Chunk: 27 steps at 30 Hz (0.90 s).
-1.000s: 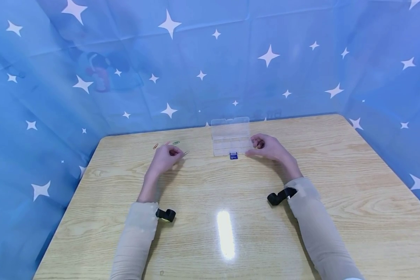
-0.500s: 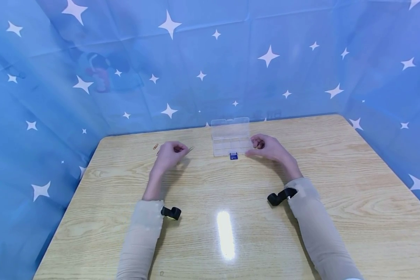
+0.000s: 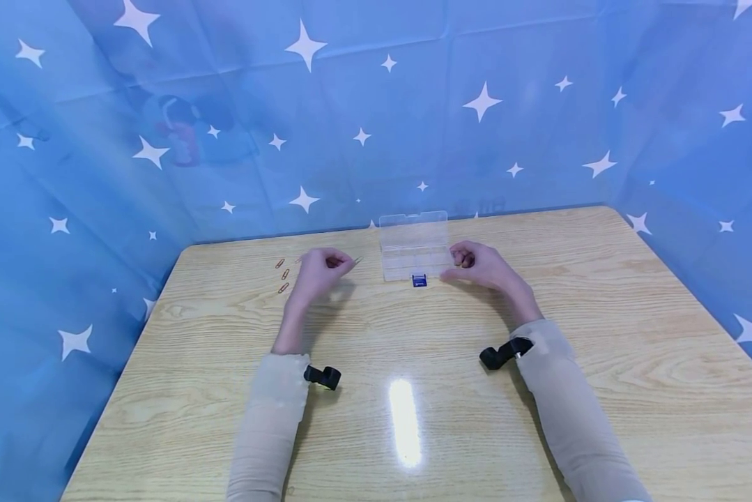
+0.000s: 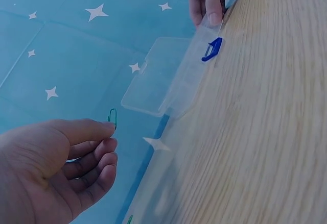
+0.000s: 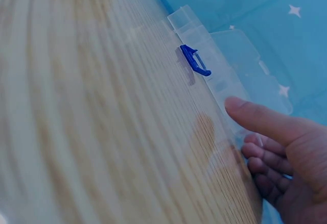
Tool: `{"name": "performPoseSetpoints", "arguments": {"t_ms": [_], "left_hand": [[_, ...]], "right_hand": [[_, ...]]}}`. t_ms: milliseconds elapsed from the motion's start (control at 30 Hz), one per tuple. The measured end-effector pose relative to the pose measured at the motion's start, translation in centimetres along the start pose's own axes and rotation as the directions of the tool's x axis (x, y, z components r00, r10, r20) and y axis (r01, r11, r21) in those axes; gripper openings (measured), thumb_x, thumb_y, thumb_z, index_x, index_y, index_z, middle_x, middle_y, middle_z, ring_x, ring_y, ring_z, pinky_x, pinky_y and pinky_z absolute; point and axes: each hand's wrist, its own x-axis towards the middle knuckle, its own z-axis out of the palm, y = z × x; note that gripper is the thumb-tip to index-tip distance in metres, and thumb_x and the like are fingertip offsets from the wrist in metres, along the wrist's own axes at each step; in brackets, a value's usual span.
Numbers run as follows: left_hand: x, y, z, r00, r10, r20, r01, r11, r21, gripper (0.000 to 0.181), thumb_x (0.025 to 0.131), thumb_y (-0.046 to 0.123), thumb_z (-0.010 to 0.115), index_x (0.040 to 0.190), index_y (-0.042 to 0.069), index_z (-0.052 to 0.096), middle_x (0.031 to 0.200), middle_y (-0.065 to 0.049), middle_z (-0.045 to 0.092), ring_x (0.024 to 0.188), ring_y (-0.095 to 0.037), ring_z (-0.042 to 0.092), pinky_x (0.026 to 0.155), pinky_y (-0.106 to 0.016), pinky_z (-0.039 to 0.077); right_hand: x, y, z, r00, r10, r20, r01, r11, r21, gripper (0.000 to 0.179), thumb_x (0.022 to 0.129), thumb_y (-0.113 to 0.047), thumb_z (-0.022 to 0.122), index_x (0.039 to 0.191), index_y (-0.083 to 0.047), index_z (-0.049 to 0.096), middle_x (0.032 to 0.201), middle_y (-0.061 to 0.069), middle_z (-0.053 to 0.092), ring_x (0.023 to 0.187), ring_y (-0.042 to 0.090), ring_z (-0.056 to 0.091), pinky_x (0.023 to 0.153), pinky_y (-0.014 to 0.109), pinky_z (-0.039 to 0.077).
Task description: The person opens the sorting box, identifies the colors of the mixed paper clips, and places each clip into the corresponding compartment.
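My left hand (image 3: 321, 270) is raised above the table, left of the clear plastic box (image 3: 398, 262). Between its thumb and finger it pinches a green paper clip (image 4: 113, 118), which points up in the left wrist view. The box stands with its lid (image 3: 413, 229) tilted back, and compartments show inside. A blue latch (image 3: 419, 280) sits at its front edge. My right hand (image 3: 485, 266) grips the right end of the box, thumb (image 5: 242, 107) at the front corner and fingers curled behind the end.
Three orange-red paper clips (image 3: 285, 274) lie on the wooden table (image 3: 363, 335), left of my left hand. Part of another green clip (image 4: 130, 219) shows at the bottom of the left wrist view. A blue star-patterned curtain (image 3: 376, 104) hangs behind the table.
The left hand has moved right and slightly away, toward the box, carrying the pinched paper clip. Clips it was covering now show. The right hand and box stay where they were.
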Motion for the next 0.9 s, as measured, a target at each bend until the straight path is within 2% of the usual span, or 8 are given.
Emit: {"name": "performPoseSetpoints", "arguments": {"t_ms": [233,500,900], "left_hand": [[0.6,0.6,1.2,1.0,-0.02,0.014,0.02,0.999,-0.036,0.016,0.095,0.013,0.07,0.099,-0.002,0.075,0.092,-0.013,0.071,0.08,-0.021,0.063,0.072,-0.028,0.051],[1.2,1.2,2.6,1.0,-0.004,0.012,0.004,0.999,-0.037,0.015,0.095,0.013,0.07,0.098,-0.001,0.075,0.091,-0.012,0.071,0.08,-0.021,0.064,0.072,-0.027,0.052],[1.7,1.9,4.3,0.999,-0.033,0.008,0.033,0.997,-0.063,0.013,0.094,0.01,0.07,0.097,-0.001,0.075,0.089,-0.012,0.071,0.079,-0.021,0.063,0.073,-0.029,0.053]], "right_hand": [[-0.1,-0.1,0.0,1.0,0.01,0.005,-0.01,1.0,0.0,0.063,0.086,-0.035,0.082,0.132,-0.002,0.056,0.102,0.011,0.058,0.09,0.025,0.051,0.086,0.038,0.044],[0.0,0.0,0.0,1.0,0.007,0.002,-0.007,1.0,-0.006,0.063,0.085,-0.036,0.083,0.132,-0.002,0.056,0.102,0.011,0.057,0.09,0.025,0.051,0.086,0.038,0.044],[-0.1,-0.1,0.0,1.0,0.006,0.001,-0.006,1.0,-0.011,0.064,0.085,-0.034,0.083,0.132,-0.001,0.056,0.102,0.011,0.057,0.091,0.026,0.05,0.086,0.038,0.044]]}}
